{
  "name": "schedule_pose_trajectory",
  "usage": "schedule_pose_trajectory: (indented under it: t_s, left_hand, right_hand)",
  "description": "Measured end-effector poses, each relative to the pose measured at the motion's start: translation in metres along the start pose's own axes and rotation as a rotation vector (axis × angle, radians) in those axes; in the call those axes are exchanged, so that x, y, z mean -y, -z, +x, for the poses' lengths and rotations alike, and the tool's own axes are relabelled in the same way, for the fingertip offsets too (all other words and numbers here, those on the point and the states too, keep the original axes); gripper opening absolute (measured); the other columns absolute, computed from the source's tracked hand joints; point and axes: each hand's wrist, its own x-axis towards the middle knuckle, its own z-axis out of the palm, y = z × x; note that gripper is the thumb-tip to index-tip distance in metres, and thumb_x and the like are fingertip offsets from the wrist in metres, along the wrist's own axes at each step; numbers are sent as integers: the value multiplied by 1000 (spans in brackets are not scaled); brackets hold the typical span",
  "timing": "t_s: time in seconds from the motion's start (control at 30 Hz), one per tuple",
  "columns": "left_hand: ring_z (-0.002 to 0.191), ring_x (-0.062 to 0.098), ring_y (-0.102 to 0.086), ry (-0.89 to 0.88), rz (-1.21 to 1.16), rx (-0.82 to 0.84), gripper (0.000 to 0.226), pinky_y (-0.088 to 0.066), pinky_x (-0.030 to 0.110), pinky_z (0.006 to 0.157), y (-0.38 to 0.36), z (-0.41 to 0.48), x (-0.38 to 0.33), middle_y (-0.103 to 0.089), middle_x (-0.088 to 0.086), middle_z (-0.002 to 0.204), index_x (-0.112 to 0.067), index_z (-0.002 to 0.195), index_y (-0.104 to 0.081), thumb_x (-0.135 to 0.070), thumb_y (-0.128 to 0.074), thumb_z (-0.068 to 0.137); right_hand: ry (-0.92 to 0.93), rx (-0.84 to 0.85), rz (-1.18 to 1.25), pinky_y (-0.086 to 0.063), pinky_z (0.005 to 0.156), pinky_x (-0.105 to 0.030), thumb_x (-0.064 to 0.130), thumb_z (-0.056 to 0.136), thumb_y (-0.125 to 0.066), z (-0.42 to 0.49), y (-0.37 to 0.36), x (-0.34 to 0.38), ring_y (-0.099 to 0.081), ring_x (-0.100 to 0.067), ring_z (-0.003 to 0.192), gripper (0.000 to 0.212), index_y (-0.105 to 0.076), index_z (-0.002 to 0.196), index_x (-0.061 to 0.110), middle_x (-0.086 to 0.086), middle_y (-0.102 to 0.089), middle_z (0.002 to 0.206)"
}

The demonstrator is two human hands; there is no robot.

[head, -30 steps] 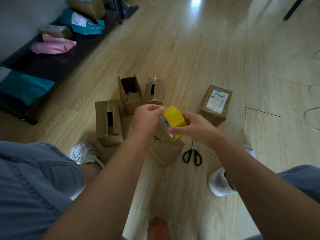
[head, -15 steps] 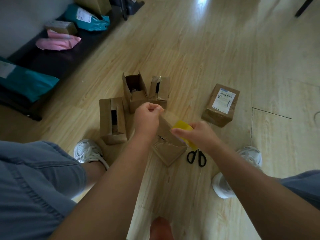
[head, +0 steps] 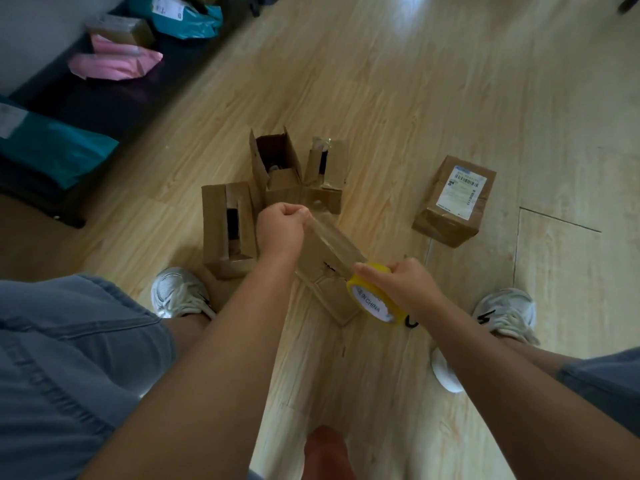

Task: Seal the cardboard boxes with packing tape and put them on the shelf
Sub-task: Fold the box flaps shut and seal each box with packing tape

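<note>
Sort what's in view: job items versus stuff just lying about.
Job: tape roll in right hand, tape strip pinched by left hand, box beneath, open boxes, labelled box, scissors, shelf.
Lying about: pink mailer, teal mailers.

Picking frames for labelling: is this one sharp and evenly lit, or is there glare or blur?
Head view: dim overall; glare on the floor at top; pink parcel upper left blurred; tape roll sharp enough to read its print.
</note>
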Motion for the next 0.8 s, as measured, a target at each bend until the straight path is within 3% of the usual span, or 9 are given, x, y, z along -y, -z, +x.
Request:
schedule_pose_trajectory:
  t_s: [0.1, 0.2, 0.3, 0.43, 0.5, 0.67, 0.8]
  left_hand:
    - [82, 12, -64, 27, 25, -4, 12, -52, 28, 76, -1, 10, 6, -69, -2, 87, -22, 86, -66, -18, -61, 97]
    - [82, 14, -64, 130, 5, -32, 9, -56, 33, 84, 3, 25, 17, -70, 2, 89, -17, 89, -68, -16, -62, 96]
    - [83, 14, -65, 205, 17, -45, 14, -56, 33, 86, 2, 35, 29, -69, 2, 86, -19, 81, -66, -14, -65, 94]
    - [86, 18, -66, 265, 8, -21, 17, -55, 35, 89, -6, 43, 35, -69, 0, 83, -20, 77, -65, -16, -67, 93]
    - [92, 21, -66, 280, 24, -25, 18, -54, 38, 90, -10, 48, 38, -70, 2, 91, -23, 76, -65, -19, -67, 93]
    - [96, 23, -63, 322, 69, -68, 22, -51, 36, 88, -13, 64, 48, -67, 2, 91, -23, 72, -63, -16, -68, 92]
    - [96, 26, -66, 306, 137, -15, 24, -53, 39, 94, -17, 73, 57, -71, 5, 92, -22, 67, -63, -16, -70, 90]
  right_hand:
    - [-38, 54, 87, -50, 63, -33, 68, 80, -66, -1, -1, -9, -67, -23, 69, 62, -69, 82, 5, -13, -69, 77]
    - [4, 110, 123, -57, 79, -37, 59, 87, -64, 2, 0, -14, -71, -24, 88, 49, -74, 100, 13, -11, -74, 93]
    - [-9, 69, 32, -46, 59, -34, 58, 85, -67, 11, -3, -18, -59, -17, 61, 50, -62, 71, 10, -3, -59, 65]
    - [-75, -53, -127, -34, 52, -30, 68, 78, -66, 17, -2, -14, -41, -16, 49, 60, -49, 58, 14, -1, -39, 51]
    - [-61, -67, -153, -32, 51, -30, 66, 81, -65, 21, -2, -10, -38, -15, 46, 60, -44, 55, 15, -1, -37, 49]
    - [-20, -72, -209, -40, 56, -33, 65, 85, -60, 23, -15, -7, -54, -20, 56, 62, -57, 59, 9, -3, -49, 55]
    - [-21, -129, -133, -40, 56, -35, 57, 86, -64, 25, -23, -15, -53, -23, 55, 58, -50, 52, 13, -3, -45, 50]
